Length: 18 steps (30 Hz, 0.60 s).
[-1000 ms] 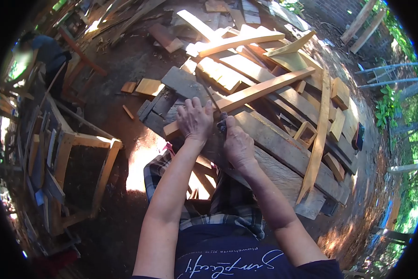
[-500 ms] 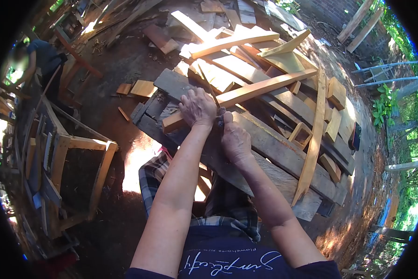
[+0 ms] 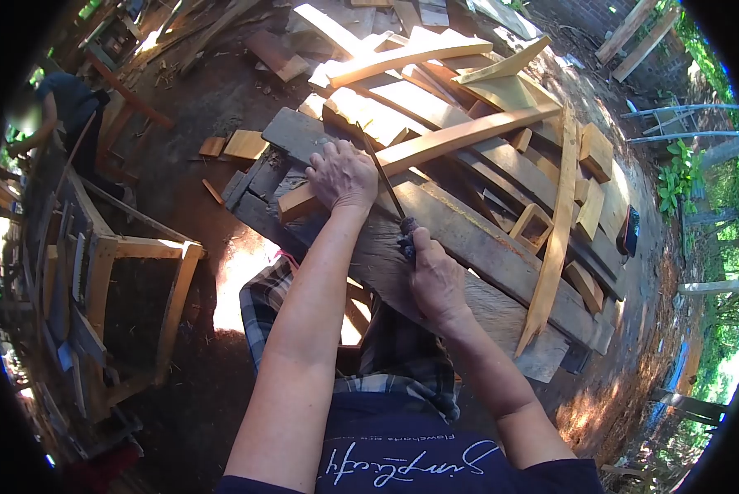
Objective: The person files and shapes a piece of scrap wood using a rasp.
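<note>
The right hand (image 3: 435,276) fists the rasp (image 3: 390,194) by its handle, blade pointing away just right of the left hand (image 3: 342,174), whose closed fingers pin the curved slat (image 3: 468,133).

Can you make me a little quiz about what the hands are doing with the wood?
1. True or false: the left hand holds down a pale wooden slat.
2. What does the right hand hold? A: a thin tool by its dark handle. B: a hammer. C: a cup.
3. Fill in: another person stands near the picture's far ____ edge.

Key: 1 true. 2 A. 3 left.
</note>
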### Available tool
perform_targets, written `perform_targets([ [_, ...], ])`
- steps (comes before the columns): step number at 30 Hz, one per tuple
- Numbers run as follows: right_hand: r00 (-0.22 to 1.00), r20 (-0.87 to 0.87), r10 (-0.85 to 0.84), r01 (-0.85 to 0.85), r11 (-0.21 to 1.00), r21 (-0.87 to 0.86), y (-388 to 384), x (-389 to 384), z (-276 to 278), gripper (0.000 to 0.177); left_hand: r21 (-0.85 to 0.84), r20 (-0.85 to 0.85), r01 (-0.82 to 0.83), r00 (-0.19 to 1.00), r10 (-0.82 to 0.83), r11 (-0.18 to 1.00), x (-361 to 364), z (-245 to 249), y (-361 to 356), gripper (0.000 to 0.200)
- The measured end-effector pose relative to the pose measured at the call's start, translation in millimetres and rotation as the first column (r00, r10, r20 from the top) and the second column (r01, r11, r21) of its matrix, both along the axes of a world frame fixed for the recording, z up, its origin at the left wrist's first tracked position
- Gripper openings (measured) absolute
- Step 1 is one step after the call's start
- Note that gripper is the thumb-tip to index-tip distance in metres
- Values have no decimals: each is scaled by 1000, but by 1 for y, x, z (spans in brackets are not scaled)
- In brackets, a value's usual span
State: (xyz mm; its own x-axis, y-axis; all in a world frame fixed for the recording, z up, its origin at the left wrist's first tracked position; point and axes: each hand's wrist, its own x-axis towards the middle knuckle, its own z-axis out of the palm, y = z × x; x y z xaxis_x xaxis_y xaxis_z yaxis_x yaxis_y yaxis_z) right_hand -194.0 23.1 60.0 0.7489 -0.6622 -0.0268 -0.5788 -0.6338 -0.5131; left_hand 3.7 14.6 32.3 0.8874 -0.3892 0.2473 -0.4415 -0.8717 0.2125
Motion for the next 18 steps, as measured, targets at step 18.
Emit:
perform_targets([
  [18, 998, 4, -60, 60, 998, -7, 0, 21, -13, 17, -62, -73, 42, 996, -47, 997, -1, 0, 8, 27],
])
